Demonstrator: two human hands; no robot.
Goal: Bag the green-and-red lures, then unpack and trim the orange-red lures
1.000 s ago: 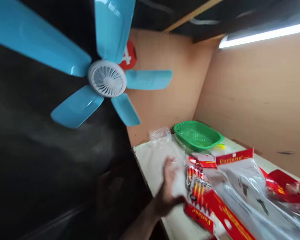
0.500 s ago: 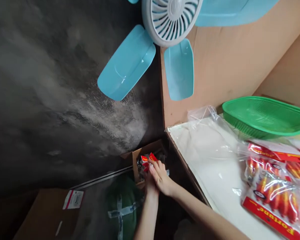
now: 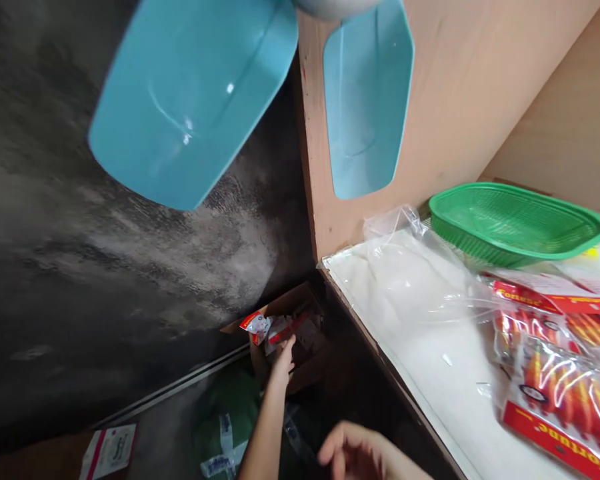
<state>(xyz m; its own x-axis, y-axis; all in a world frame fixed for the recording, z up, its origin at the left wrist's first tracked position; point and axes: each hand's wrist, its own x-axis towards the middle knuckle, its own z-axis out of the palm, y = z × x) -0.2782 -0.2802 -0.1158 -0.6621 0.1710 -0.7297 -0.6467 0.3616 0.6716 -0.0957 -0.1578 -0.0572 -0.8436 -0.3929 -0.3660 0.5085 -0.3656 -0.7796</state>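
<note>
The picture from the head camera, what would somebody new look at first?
Probably the big light-blue fan blades across the top, because they are so large. Next might come the bright green basket on the white tabletop at the right, with shiny red-and-orange packets nearer the camera. Low in the middle, the left of the two hands reaches to an open cardboard box.

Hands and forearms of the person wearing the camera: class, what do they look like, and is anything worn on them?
The left hand and right hand are ungloved. The left forearm is slim and bare as far as it shows. No sleeve, watch or bracelet is visible.
</note>
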